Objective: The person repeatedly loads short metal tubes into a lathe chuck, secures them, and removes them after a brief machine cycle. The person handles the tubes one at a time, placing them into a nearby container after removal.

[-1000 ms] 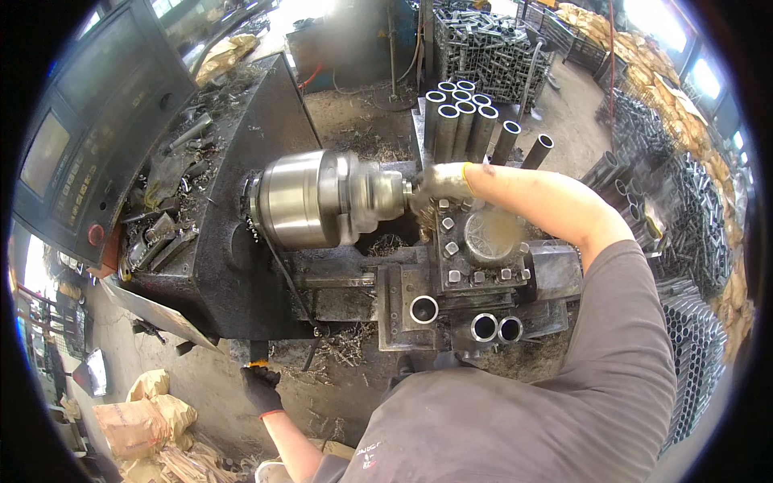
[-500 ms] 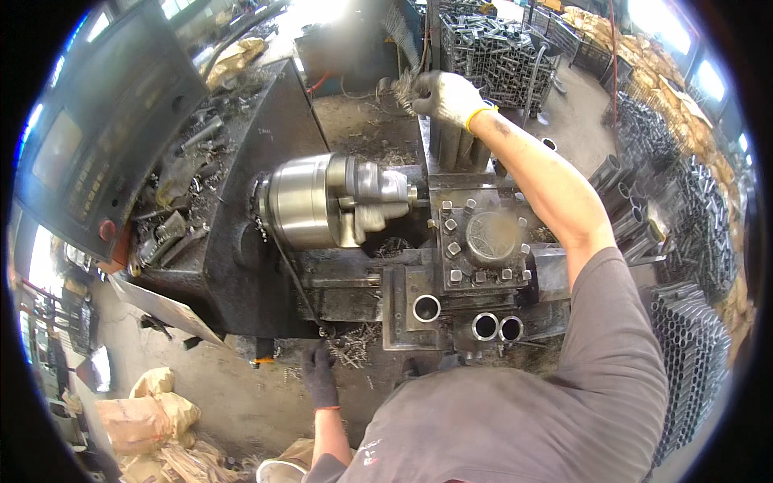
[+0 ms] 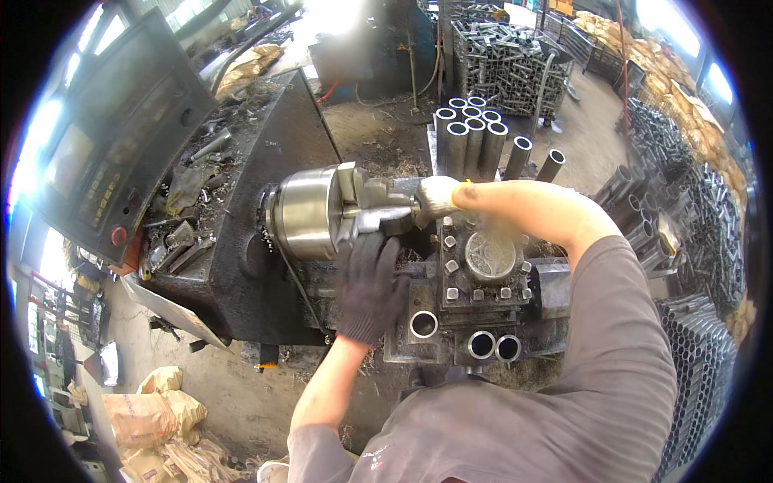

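My left hand [image 3: 369, 290], in a black glove, reaches up to the lathe chuck [image 3: 304, 211]. Its fingers are stretched out, and their tips are at the lower side of the stepped chuck jaws [image 3: 348, 183]. My right hand [image 3: 437, 198], in a white glove with a yellow cuff, is closed at the right end of the jaws. Whatever it grips is mostly covered by the glove. Just below my right forearm sits the square tool post [image 3: 489, 256] with several bolts.
Several steel tubes [image 3: 456, 145] stand upright behind the lathe. Three more tube ends [image 3: 481, 344] show on the carriage near me. A control panel [image 3: 121, 153] rises at left, above metal scraps. Stacked tubes [image 3: 692, 378] lie at right; paper sacks [image 3: 153, 410] are at lower left.
My right hand has come down from above the upright tubes to the chuck's end. My left hand has risen from below the machine to the jaws. The jaws, blurred before, look sharper.
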{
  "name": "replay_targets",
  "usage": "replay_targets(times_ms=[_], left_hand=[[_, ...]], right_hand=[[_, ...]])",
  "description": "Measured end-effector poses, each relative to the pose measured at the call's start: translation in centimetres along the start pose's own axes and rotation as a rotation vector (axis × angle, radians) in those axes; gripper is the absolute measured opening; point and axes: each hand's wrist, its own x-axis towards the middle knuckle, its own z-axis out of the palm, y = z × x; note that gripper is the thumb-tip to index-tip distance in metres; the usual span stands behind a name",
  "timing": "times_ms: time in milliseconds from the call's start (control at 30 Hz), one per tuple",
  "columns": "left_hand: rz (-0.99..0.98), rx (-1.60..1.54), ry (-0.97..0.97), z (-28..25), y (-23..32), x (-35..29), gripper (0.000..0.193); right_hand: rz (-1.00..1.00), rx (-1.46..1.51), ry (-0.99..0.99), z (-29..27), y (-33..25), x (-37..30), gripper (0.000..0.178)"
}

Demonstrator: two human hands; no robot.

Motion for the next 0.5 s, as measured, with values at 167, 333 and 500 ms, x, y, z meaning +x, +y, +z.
replay_targets(times_ms=[167,333,500], left_hand=[[0.208,0.115,0.024,6.6,-0.4,8.4,0.070],[0.182,0.327,0.182,12.0,-1.7,9.1,0.061],[0.136,0.195,0.094,12.3,-1.8,8.8,0.040]], right_hand=[[-0.108,0.295,-0.095,0.7,4.2,1.8,0.040],[-0.119,0.350,-0.251,-0.6,6.3,1.7,0.039],[-0.159,0.351,-0.345,-0.9,6.2,-0.5,0.037]])
